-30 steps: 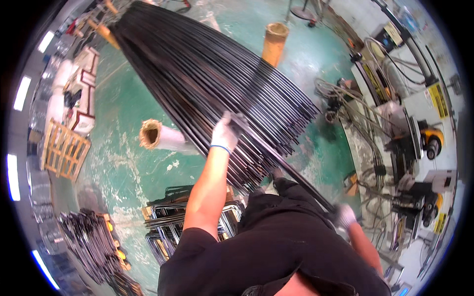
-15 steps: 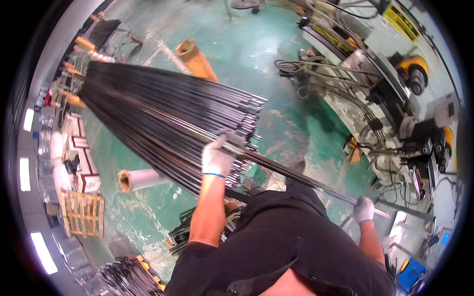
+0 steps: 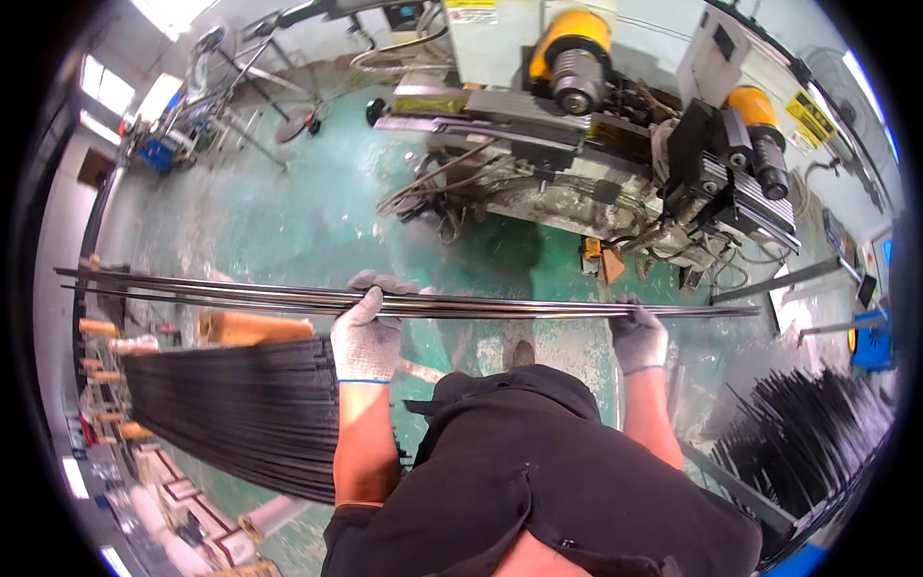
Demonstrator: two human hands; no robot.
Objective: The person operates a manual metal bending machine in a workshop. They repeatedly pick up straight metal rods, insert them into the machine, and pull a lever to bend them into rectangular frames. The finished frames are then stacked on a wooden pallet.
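Note:
A thin bundle of long dark metal strips [image 3: 500, 307] stretches level across the view in front of me. My left hand [image 3: 367, 337], in a pale knit glove with a blue cuff edge, is closed round the bundle left of its middle, fingers on the far side. My right hand [image 3: 638, 338], gloved too, grips it nearer the right end, and its fingers are partly hidden. Below the bundle at left lies a wide spread of similar long dark strips [image 3: 231, 404], apart from the ones I hold.
Beyond the bundle stands a machine [image 3: 567, 144] with yellow motors, cables and clamps. At right a rack holds another pile of dark strips [image 3: 808, 438]. An orange-brown roll [image 3: 255, 327] lies behind the left spread. A wheeled stand [image 3: 288, 125] is at far left.
I have turned right, so the machine is now ahead and the strip spread lies to my left. The held bundle has swung from slanting to level, raised off the spread, in both hands.

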